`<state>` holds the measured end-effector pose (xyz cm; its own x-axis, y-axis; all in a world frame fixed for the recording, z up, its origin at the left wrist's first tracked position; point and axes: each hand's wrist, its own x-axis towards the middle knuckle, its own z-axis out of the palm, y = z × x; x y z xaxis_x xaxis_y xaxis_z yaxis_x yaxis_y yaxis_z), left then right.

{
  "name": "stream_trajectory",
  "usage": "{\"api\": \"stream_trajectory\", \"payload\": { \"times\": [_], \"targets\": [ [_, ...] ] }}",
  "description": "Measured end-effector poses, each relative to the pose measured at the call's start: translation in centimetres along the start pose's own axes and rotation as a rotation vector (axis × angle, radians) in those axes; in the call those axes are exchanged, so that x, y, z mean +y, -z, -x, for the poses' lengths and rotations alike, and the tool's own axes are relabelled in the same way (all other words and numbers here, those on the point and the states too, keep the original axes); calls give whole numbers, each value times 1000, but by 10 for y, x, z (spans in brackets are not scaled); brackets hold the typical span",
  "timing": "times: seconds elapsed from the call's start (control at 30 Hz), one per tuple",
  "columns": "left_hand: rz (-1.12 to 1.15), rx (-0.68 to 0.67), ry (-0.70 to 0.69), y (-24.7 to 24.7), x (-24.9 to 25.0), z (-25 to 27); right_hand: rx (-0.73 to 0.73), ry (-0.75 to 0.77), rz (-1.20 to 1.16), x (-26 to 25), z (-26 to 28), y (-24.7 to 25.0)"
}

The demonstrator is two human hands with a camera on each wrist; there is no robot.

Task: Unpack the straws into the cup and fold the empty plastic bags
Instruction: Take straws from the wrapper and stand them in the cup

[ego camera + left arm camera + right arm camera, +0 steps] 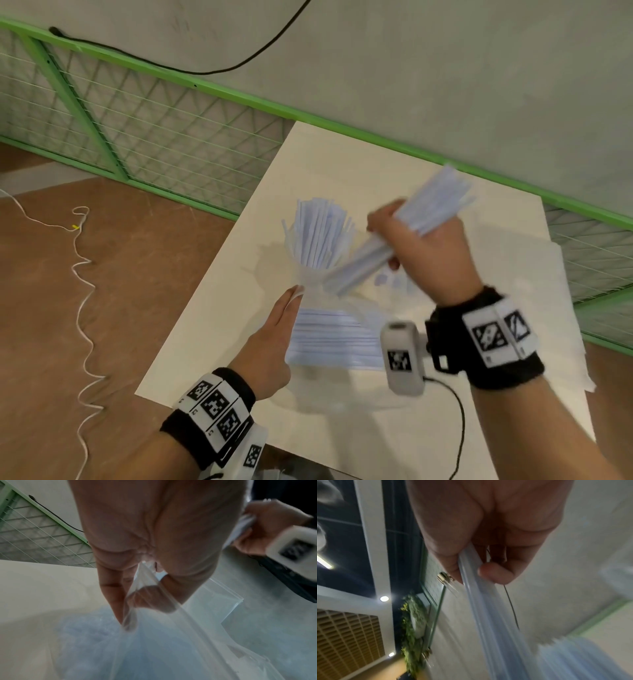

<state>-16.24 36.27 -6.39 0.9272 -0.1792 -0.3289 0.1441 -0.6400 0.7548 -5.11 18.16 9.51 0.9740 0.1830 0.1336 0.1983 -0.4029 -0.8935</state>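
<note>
On the table [219,329], your open room is the bare strip at the left of the frame, from the cup [310,270] down to the near edge, and the bare patch at lower centre. The cup, with straws fanning above its rim, stands at centre. Your right hand [428,253] holds a tilted bundle [404,233] just right of it, its low end close beside the cup, so that gap is narrow. Your left hand [274,339] pinches the bag [335,339] lying just below the cup. A flat bag [541,308] covers the right side. The green rail [376,137] closes the far edge.
</note>
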Motion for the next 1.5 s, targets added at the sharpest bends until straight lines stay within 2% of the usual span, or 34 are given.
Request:
{"api": "stream_trajectory", "payload": {
  "times": [0.1, 0.23, 0.4, 0.47, 0.57, 0.63, 0.7, 0.8, 0.87, 0.9, 0.97, 1.03, 1.17, 1.27, 1.37, 1.5],
  "targets": [
    [11, -8, 17, 2, 2, 2, 46, 78, 29, -23, -32, -10],
    [22, -4, 13, 1, 1, 3, -2, 141, 179, -20, -54, -38],
    [-3, 15, -7, 2, -1, 2, -147, -29, 255, 16, -64, -63],
    [1, 18, -7, 3, -2, 2, -91, 9, 242, 31, -64, -65],
    [4, 18, -7, 4, -3, 3, 83, 135, 179, 41, -65, -59],
    [8, 14, -7, 4, -3, 3, 129, 176, 133, 46, -63, -58],
    [9, 12, -5, 5, -2, 2, 77, 194, 157, 53, -60, -62],
    [5, 4, 11, 6, 0, 1, -160, 211, 429, 65, -56, -74],
    [12, -4, 11, 6, 1, 1, -284, 231, 495, 68, -52, -78],
    [17, -7, 11, 7, 1, 1, -277, 253, 452, 67, -51, -77],
    [22, -7, 14, 8, 0, 2, -166, 277, 353, 68, -46, -72],
    [24, -6, 23, 9, -1, 2, -87, 244, 327, 73, -37, -67],
    [39, -12, 43, 12, 2, 4, -206, 129, 492, 87, -22, -79],
    [21, -14, 44, 13, 1, 4, -222, 110, 522, 88, -38, -92],
    [-16, -8, 27, 14, -1, 3, -214, 168, 520, 83, -61, -102],
    [11, 2, 16, 14, -3, 3, -217, 330, 532, 80, -78, -115]
  ]
}}
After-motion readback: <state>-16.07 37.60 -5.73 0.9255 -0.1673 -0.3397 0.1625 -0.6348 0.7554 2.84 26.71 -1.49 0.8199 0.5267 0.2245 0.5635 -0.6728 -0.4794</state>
